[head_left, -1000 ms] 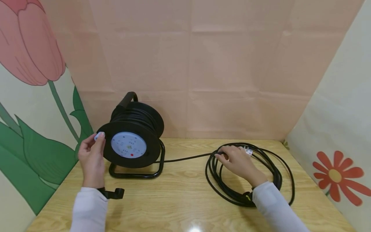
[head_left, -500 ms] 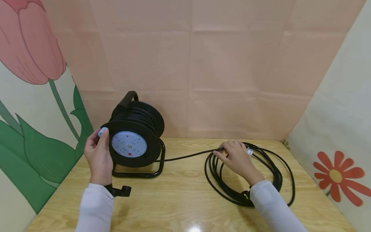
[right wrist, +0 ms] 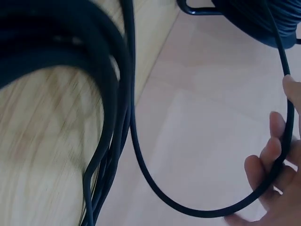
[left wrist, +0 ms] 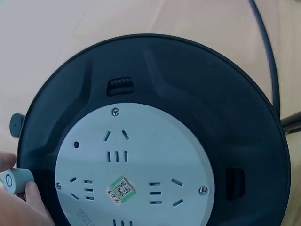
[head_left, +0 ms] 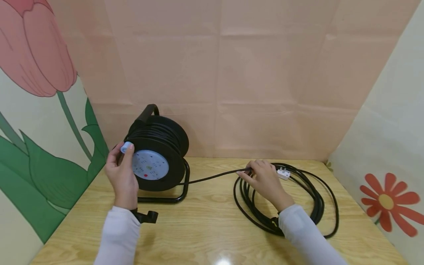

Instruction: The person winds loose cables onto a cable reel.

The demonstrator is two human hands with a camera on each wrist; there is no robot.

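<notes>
A black cable reel (head_left: 175, 171) stands on its tube frame at the left of the table. My left hand (head_left: 124, 180) pinches the pale blue knob (head_left: 126, 148) near the rim of its front disc, at the upper left in the head view. The round socket panel (left wrist: 136, 136) fills the disc's middle. From the reel a black cable (head_left: 212, 177) runs right to my right hand (head_left: 263, 184), which holds it above the loose coil. In the right wrist view, the cable passes through the curled fingers (right wrist: 256, 174) and hangs in a loop.
The loose cable coil (head_left: 255, 215) lies on the right of the wooden table (head_left: 205, 224). A white plug (head_left: 283, 173) shows at the coil's back, prongs up. Behind the table hangs a pink backdrop (head_left: 258, 92); printed flower panels stand at both sides.
My left hand and the knob have moved up and right round the reel, and the panel's red dot has shifted left. The right hand has moved slightly left with the cable, exposing more plug.
</notes>
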